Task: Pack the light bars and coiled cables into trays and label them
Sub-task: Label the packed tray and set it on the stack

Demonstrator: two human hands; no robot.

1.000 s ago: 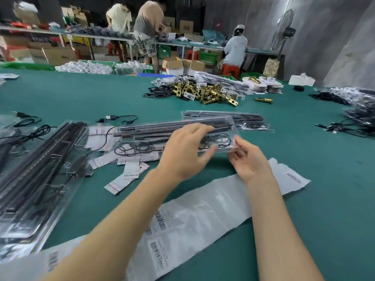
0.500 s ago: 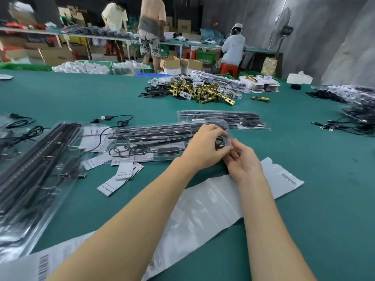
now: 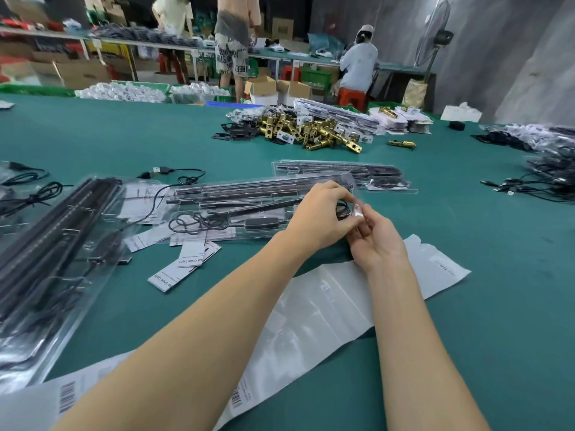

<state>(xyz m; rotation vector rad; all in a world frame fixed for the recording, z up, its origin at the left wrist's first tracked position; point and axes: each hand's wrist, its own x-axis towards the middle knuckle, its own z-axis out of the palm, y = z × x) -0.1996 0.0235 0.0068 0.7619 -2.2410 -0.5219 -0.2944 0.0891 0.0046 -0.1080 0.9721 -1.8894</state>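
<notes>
On the green table (image 3: 466, 244), printed cards (image 3: 183, 269) lie fanned beside the clear tray (image 3: 236, 213); the nearest reads "Grow Light" upside down. A long white label strip (image 3: 311, 309) under the forearms carries barcodes, their small print too fine to read. The left hand (image 3: 320, 219) curls its fingers over the tray's right end, thumb and fingertips pinching the plastic edge. The right hand (image 3: 376, 241) meets it there, fingers bent and pinching the same clear corner, so both hands are clamped on the tray. The tray lies with its long axis running left to right, tilted slightly up toward the right, with dark light bars (image 3: 236, 191) along its far side and a coiled cable (image 3: 199, 223) nearer. A second packed tray (image 3: 342, 175) rests just behind.
</notes>
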